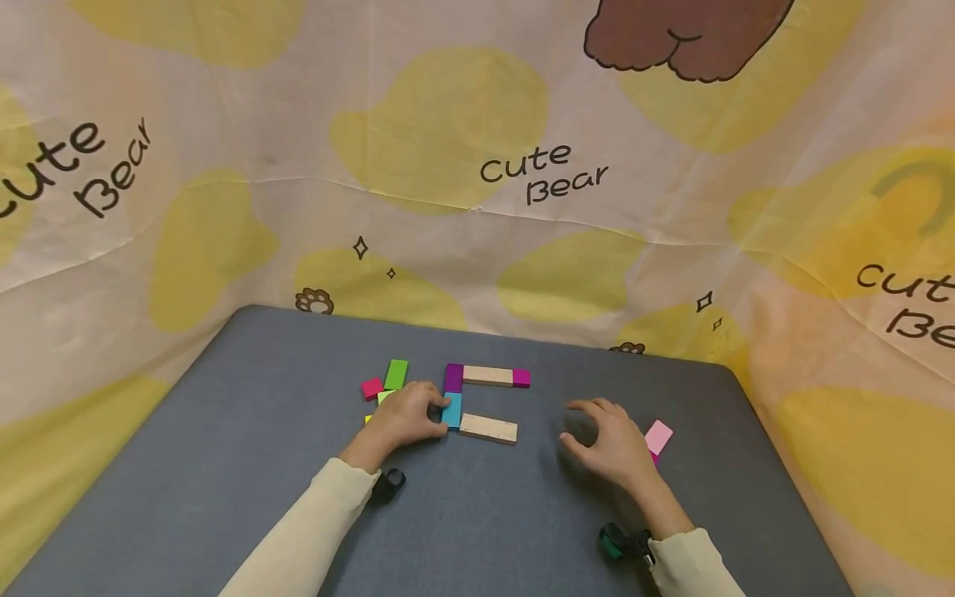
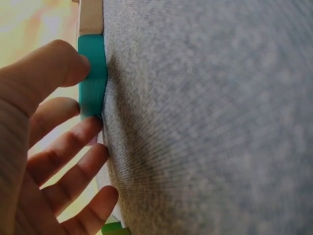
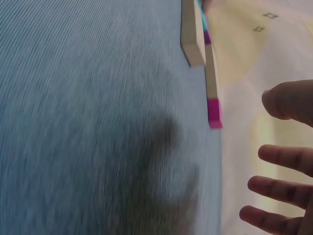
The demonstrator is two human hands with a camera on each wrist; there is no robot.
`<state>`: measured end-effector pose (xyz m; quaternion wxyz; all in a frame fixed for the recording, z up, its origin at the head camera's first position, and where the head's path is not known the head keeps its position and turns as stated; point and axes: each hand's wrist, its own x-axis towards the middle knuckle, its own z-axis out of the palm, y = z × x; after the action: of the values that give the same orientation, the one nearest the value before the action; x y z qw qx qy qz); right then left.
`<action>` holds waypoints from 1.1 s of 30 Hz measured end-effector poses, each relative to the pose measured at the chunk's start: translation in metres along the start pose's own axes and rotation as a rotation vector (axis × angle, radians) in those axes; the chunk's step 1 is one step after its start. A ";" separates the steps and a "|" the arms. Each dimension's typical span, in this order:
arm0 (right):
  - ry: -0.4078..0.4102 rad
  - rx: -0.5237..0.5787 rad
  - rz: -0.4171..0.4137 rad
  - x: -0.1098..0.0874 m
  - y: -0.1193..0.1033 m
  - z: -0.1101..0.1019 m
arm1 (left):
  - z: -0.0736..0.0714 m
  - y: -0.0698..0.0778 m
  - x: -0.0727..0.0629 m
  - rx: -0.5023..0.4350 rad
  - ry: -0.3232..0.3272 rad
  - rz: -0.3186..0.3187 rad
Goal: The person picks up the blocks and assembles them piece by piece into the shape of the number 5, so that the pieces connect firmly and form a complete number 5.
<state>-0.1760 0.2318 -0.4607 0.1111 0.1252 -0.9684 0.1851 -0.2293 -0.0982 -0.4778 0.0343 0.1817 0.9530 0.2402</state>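
My left hand (image 1: 406,416) pinches a flat blue block (image 1: 453,411) between thumb and index finger as it lies on the grey table. In the left wrist view the thumb (image 2: 73,66) is against the blue block (image 2: 93,78), the other fingers spread below it. A purple block (image 1: 453,378) adjoins its far end, and a plain wooden block (image 1: 488,429) reaches right from its near end. Another wooden block (image 1: 488,376) runs from the purple one to a magenta block (image 1: 521,379). My right hand (image 1: 615,444) hovers above the table, fingers apart and holding nothing.
By the left hand lie a green block (image 1: 396,374), a red block (image 1: 371,388) and partly hidden yellowish blocks. A pink block (image 1: 659,437) lies beyond the right hand, with a magenta piece partly covered. A printed cloth (image 1: 448,282) rises behind the table (image 1: 298,356).
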 end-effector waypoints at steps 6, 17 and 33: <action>0.026 -0.018 0.010 -0.009 0.016 -0.009 | 0.001 -0.001 0.000 0.013 0.005 0.003; -0.020 -0.056 0.108 -0.032 0.041 -0.029 | 0.004 0.000 -0.001 0.004 0.011 0.003; -0.060 -0.126 0.220 -0.059 0.067 -0.039 | 0.001 -0.002 0.002 0.001 0.009 -0.003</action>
<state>-0.1323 0.3196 -0.4628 0.0687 0.0164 -0.9889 0.1310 -0.2316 -0.0984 -0.4795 0.0301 0.1790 0.9536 0.2403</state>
